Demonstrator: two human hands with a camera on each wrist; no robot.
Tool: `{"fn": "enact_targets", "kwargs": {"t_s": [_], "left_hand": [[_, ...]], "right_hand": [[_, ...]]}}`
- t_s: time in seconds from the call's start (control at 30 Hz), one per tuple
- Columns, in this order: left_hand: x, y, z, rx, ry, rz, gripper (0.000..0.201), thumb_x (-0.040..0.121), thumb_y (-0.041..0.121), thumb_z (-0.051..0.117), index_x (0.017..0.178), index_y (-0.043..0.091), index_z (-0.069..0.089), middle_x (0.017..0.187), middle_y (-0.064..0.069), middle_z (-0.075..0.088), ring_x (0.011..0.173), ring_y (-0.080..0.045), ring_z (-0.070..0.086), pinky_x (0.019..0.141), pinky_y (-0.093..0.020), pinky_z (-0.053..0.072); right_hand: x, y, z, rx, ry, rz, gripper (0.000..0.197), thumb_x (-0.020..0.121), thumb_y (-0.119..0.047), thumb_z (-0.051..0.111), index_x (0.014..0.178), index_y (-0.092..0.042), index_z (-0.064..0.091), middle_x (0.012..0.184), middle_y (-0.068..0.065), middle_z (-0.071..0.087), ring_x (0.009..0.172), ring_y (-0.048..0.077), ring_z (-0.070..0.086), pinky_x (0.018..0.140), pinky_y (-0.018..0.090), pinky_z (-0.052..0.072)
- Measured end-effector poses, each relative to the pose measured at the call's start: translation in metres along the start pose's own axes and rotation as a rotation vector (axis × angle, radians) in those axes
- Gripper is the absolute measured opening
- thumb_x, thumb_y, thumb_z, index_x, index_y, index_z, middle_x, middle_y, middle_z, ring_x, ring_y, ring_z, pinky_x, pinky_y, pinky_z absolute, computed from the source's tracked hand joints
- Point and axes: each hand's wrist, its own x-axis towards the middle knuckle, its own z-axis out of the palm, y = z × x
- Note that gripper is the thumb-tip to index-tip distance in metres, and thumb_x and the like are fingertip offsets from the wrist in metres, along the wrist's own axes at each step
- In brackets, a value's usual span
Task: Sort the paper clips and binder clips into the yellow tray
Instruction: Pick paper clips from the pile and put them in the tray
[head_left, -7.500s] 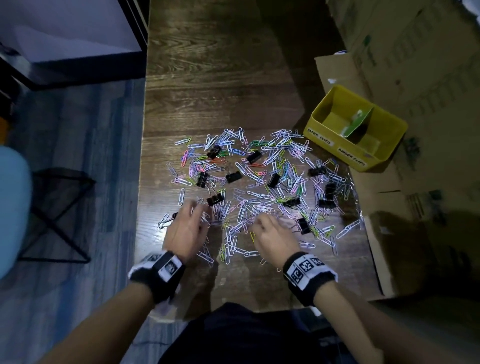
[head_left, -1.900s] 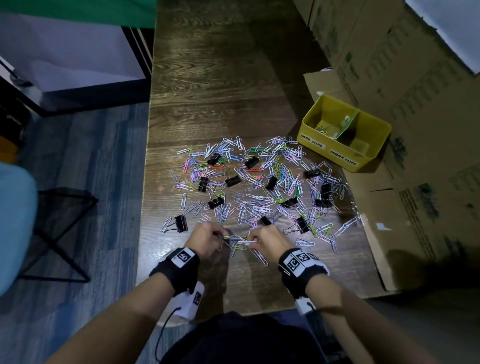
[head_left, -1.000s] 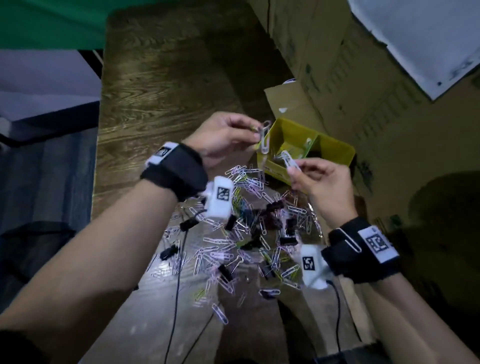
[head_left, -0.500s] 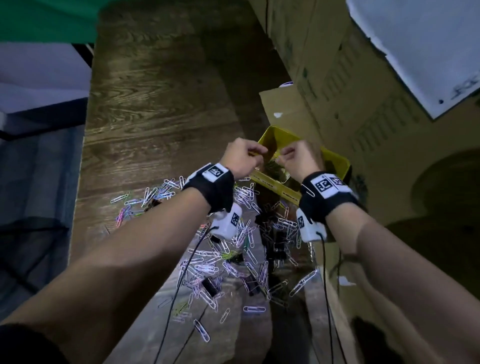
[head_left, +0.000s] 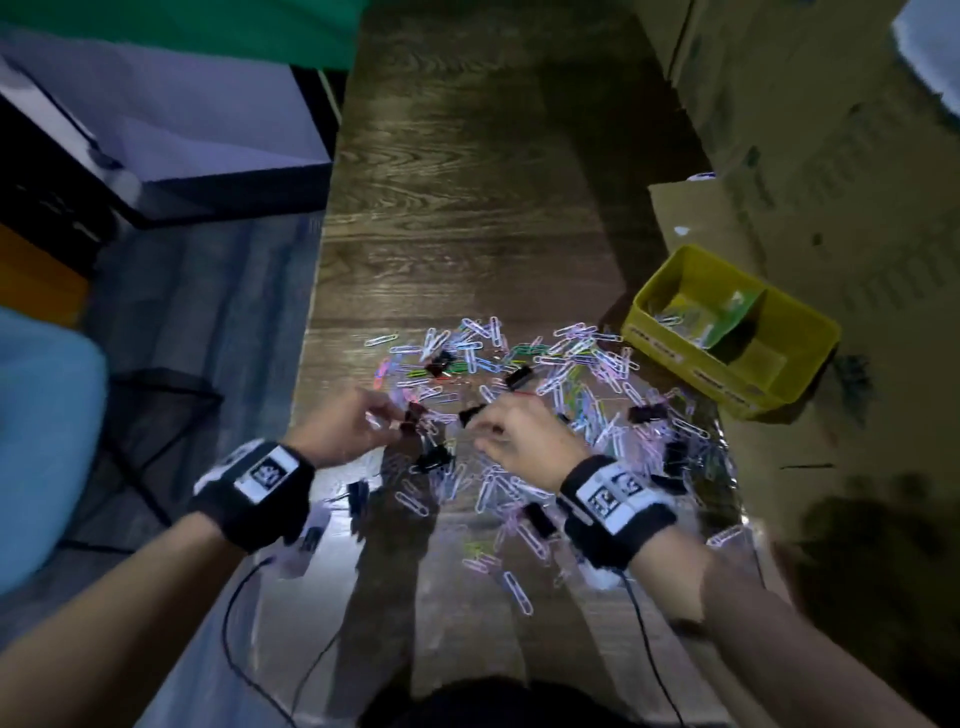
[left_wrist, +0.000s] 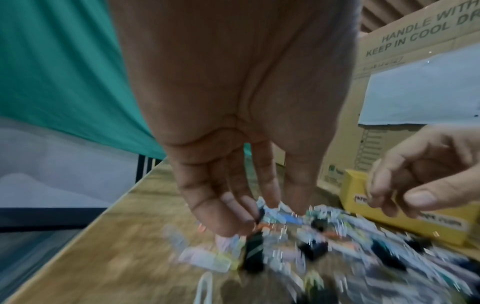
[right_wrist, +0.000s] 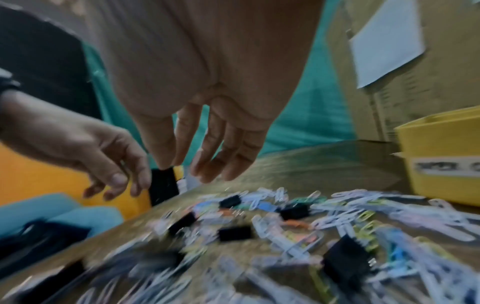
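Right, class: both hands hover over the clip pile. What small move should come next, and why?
Probably the right hand should lower its fingers onto the black binder clip just beyond them and pinch it. The hand looks empty, and the yellow tray holds paper clips in one compartment while the other seems to hold no binder clips yet.

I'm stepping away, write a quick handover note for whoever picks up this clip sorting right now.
Left hand: open, fingers down over the pile's left side, holding nothing.
Right hand: open above the pile's middle, holding nothing clearly visible.
Yellow tray: far right on the table; its left compartment holds some paper clips, the right one looks empty.
Left: most paper clips and all visible black binder clips remain scattered on the table.
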Motion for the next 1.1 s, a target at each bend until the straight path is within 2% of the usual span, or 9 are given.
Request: {"fn": "enact_targets", "kwargs": {"t_s": [0.1,0.23,0.37,0.47,0.57,0.67,0.87,0.97,1.1], "left_hand": [[-0.033,-0.043,0.024,0.098,0.004,-0.118,0.039,0.071,0.028,0.078,0.107,0.024,0.064,0.104,-0.002,0.058,0.082,-0.02,0.058,0.079,-0.027,0.046],[-0.053,-0.068,0.066,0.15,0.023,-0.068,0.053,0.07,0.024,0.075,0.12,0.019,0.058,0.117,-0.007,0.048,0.102,-0.026,0.055,0.09,-0.033,0.046],[-0.058,-0.08,0.085,0.173,0.045,0.072,0.043,0.074,0.018,0.07,0.116,0.015,0.061,0.113,-0.009,0.054,0.103,-0.027,0.053,0.091,-0.039,0.047],[-0.054,-0.08,0.073,0.092,0.121,0.175,0.043,0.075,0.018,0.072,0.116,0.016,0.062,0.111,-0.005,0.058,0.097,-0.022,0.058,0.087,-0.03,0.05],[-0.039,-0.079,0.045,0.042,0.195,0.264,0.039,0.078,0.018,0.072,0.116,0.016,0.063,0.109,-0.002,0.064,0.083,-0.014,0.061,0.081,-0.024,0.05],[-0.012,-0.081,0.019,0.15,0.196,0.237,0.039,0.08,0.016,0.068,0.118,0.016,0.059,0.112,-0.006,0.062,0.091,-0.024,0.062,0.081,-0.04,0.053],[0.045,-0.085,-0.003,0.263,0.182,0.136,0.039,0.083,-0.004,0.053,0.119,0.011,0.059,0.122,-0.012,0.052,0.104,-0.034,0.057,0.09,-0.043,0.049],[0.056,-0.086,-0.001,0.352,0.17,0.156,0.047,0.082,-0.007,0.05,0.124,0.014,0.056,0.14,-0.013,0.039,0.119,-0.036,0.047,0.097,-0.049,0.045],[0.041,-0.08,0.023,0.467,0.294,0.266,0.053,0.077,0.0,0.054,0.127,0.018,0.053,0.143,-0.012,0.04,0.122,-0.033,0.043,0.092,-0.054,0.043]], "right_hand": [[0.01,-0.021,0.053,-0.121,-0.082,-0.052,0.037,0.09,-0.012,0.054,0.127,-0.018,0.055,0.128,0.009,0.05,0.118,0.027,0.046,0.099,0.042,0.041],[0.019,-0.03,0.091,-0.345,-0.13,0.002,0.049,0.091,-0.012,0.052,0.138,-0.023,0.041,0.148,0.007,0.031,0.134,0.028,0.029,0.106,0.046,0.031],[0.024,-0.03,0.103,-0.415,-0.097,0.07,0.049,0.086,-0.006,0.058,0.132,-0.021,0.049,0.139,0.006,0.045,0.127,0.026,0.039,0.098,0.044,0.041],[0.024,-0.028,0.099,-0.391,-0.023,0.112,0.043,0.083,-0.005,0.064,0.124,-0.016,0.057,0.129,0.008,0.055,0.12,0.024,0.049,0.098,0.037,0.046],[0.021,-0.021,0.089,-0.314,0.065,0.198,0.038,0.086,0.003,0.05,0.12,-0.012,0.06,0.123,0.008,0.059,0.114,0.024,0.053,0.096,0.033,0.047],[0.019,-0.013,0.077,-0.268,0.161,0.312,0.037,0.088,0.004,0.046,0.117,-0.012,0.062,0.118,0.009,0.06,0.101,0.026,0.059,0.087,0.038,0.052],[0.013,-0.005,0.074,-0.306,0.108,0.395,0.046,0.082,0.008,0.051,0.122,-0.012,0.057,0.124,0.012,0.057,0.105,0.028,0.058,0.089,0.036,0.053],[0.013,-0.014,0.077,-0.332,0.106,0.38,0.062,0.077,0.0,0.059,0.134,-0.019,0.046,0.138,0.011,0.043,0.127,0.027,0.041,0.107,0.043,0.038],[0.029,-0.044,0.082,-0.388,0.077,0.101,0.08,0.074,0.0,0.058,0.144,-0.024,0.028,0.156,0.006,0.011,0.144,0.026,0.009,0.116,0.05,0.011]]}}
